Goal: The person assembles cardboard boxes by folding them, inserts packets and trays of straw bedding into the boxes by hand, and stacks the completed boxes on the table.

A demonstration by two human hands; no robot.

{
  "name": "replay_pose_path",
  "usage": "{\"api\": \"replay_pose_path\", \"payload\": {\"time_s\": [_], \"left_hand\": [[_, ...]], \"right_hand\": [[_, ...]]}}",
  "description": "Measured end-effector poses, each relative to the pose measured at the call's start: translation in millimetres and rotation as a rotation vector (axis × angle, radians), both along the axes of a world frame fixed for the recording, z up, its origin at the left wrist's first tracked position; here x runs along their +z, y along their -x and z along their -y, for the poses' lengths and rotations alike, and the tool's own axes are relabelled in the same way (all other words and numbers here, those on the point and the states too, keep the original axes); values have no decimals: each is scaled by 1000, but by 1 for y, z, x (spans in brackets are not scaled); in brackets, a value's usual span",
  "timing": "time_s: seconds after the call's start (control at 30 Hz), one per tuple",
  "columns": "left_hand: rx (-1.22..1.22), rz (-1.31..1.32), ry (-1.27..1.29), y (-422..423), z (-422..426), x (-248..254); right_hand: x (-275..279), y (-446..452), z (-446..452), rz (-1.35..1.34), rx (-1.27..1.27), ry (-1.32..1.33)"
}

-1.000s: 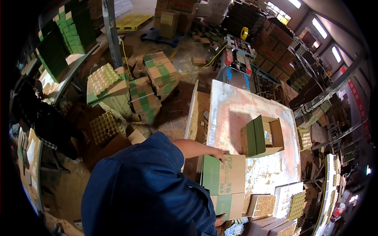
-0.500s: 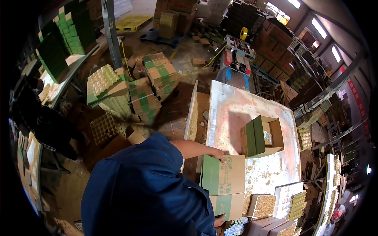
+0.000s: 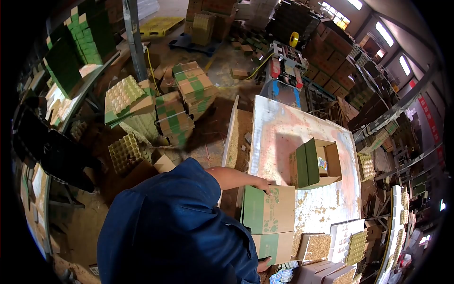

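A green-and-brown cardboard carton [image 3: 272, 210] lies across the near edge of the worktable, a printed pattern on its face and a fold line across it. My left hand [image 3: 263, 185] grips its upper edge, with part of the fingers hidden. At the lower edge my right hand [image 3: 265, 265] holds the same carton; the thumb shows on top and the other fingers are out of sight beneath. Just beyond it on the table stands an opened carton [image 3: 316, 163] with its green flap raised and a small colourful label inside.
The pale, stained worktable [image 3: 274, 118] stretches away. Foam pieces [image 3: 316, 247] and an egg tray [image 3: 356, 247] lie at its lower end. A taping machine [image 3: 286, 66] stands beyond. Behind me are stacked cartons [image 3: 194, 85], a tray of eggs [image 3: 125, 96] and another person [image 3: 56, 146].
Both my hands and the carton stay almost where they were. The other person at the left has shifted slightly.
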State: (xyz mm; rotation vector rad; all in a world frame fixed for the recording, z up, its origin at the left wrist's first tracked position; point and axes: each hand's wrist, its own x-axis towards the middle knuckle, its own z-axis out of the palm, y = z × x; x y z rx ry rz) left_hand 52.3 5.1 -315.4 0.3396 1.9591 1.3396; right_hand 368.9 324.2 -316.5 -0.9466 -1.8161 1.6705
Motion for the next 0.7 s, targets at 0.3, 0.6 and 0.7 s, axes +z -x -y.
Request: {"api": "replay_pose_path", "payload": {"time_s": [0.3,0.6,0.7], "left_hand": [[40,12,20,-2,-2,8],[9,18,-13,5,-3,-13],[9,-11,16,6,-5,-16]], "right_hand": [[-18,-1,-11,161,43,-91],[-7,-1,-6,54,76,3],[-14,0,-9,50,56,15]]}}
